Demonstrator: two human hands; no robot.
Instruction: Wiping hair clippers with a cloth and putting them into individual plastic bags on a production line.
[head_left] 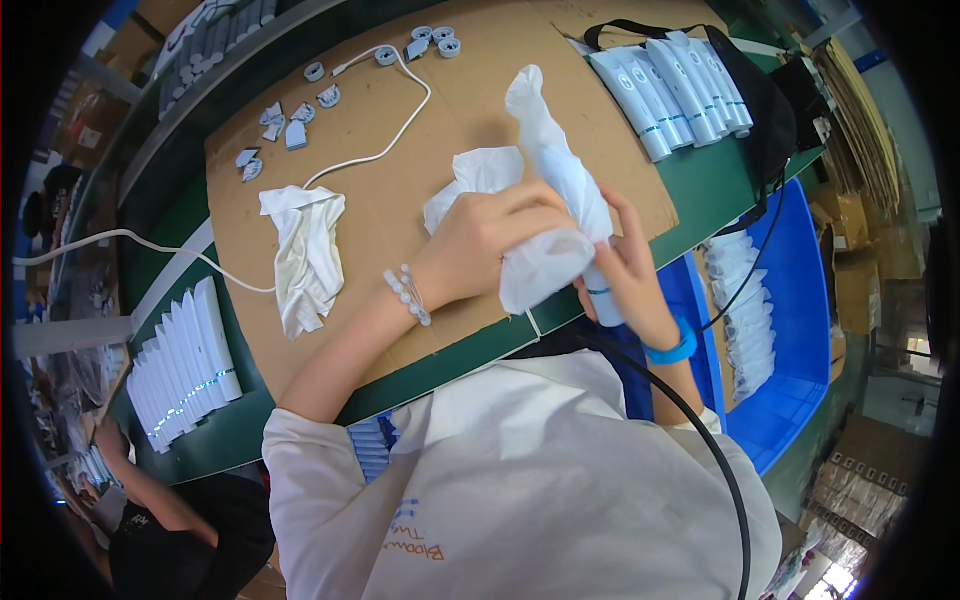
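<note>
Between my hands, close to the table's front edge, is a pale blue squeeze tube (568,185) in a translucent white plastic bag (527,92). Its far end tilts up and away from me. My left hand (497,238) is closed on the bag, with loose film (541,272) bunched below the fingers. My right hand (636,278) grips the tube around its lower, cap end. Another thin white bag (487,172) lies crumpled on the cardboard just beyond my left hand. How my left fingertips meet the tube is hidden.
A cardboard sheet (385,205) covers the green table. Bare tubes (670,92) lie at the far right, more tubes (182,362) at left. A white cloth (305,255), white cable (425,100) and small round parts (449,47) lie around. A blue bin (800,350) holds bagged tubes (748,312). Another person's arm (160,497) shows lower left.
</note>
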